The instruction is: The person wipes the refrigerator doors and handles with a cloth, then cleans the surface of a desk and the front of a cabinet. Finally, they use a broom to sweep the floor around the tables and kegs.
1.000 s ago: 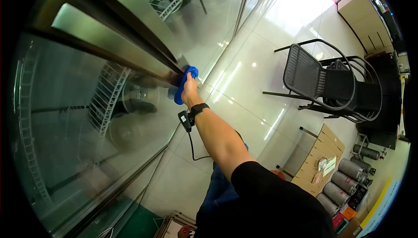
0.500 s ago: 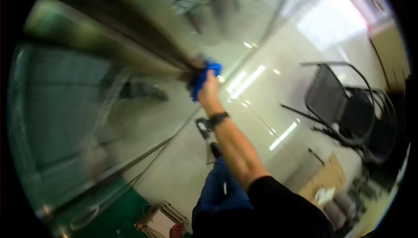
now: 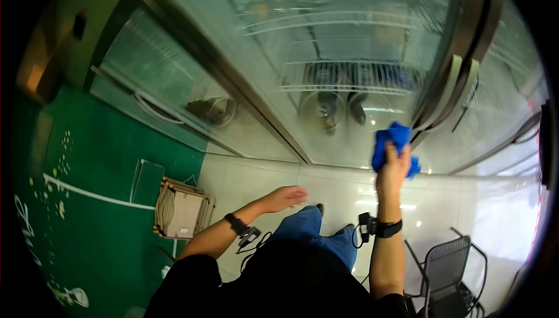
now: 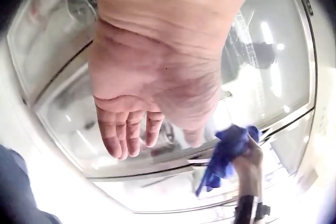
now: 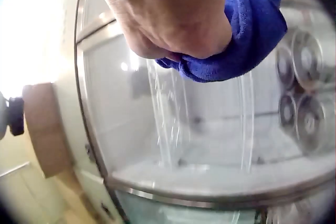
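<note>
My right hand grips a crumpled blue cloth in front of the glass door, beside the lower end of the long metal handles. In the right wrist view the cloth bunches out from under the curled hand, whose fingertips are mostly hidden. My left hand hangs in front of my body, holding nothing. The left wrist view shows its palm with the fingers extended, and the cloth in the other hand beyond it.
Wire shelves and round metal items show behind the glass. Folded wooden-framed furniture stands on the green floor at left. A black chair stands on the pale tiles at lower right.
The head view has swung round to face the glass doors. My right hand, still holding the cloth, has come off the foot of the door handle. My left hand has risen into fuller view.
</note>
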{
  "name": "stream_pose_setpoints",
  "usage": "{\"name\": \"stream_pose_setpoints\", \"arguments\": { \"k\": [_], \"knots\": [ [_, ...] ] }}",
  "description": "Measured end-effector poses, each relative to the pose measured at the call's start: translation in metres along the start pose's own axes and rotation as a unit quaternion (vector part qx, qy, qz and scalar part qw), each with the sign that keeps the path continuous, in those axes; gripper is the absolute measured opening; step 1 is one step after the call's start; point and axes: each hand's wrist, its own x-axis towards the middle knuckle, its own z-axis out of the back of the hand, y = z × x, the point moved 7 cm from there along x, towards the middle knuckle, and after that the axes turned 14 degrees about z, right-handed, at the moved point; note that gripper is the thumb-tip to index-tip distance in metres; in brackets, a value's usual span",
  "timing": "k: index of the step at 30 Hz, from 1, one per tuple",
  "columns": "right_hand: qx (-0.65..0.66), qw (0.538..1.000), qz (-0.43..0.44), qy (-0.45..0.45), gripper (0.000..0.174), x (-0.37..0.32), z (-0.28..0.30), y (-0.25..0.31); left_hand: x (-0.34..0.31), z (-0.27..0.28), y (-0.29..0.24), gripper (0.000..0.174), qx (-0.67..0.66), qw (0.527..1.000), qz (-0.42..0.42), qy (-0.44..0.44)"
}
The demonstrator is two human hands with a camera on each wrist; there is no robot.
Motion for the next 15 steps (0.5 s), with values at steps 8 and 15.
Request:
{"name": "stream_pose_setpoints", "arguments": {
  "k": [8, 15],
  "knots": [
    [-0.024, 0.931, -0.065, 0.357, 0.024, -0.127, -0.206, 0.0, -0.073, 0.029, -0.033, 0.058, -0.446, 0.839, -0.283, 0.132],
    [-0.15, 0.764, -0.108, 0.618, 0.047, -0.259, -0.286, -0.105, -0.101, 0.134, 0.065, 0.051, -0.514, 0.829, -0.218, -0.034]
  ]
}}
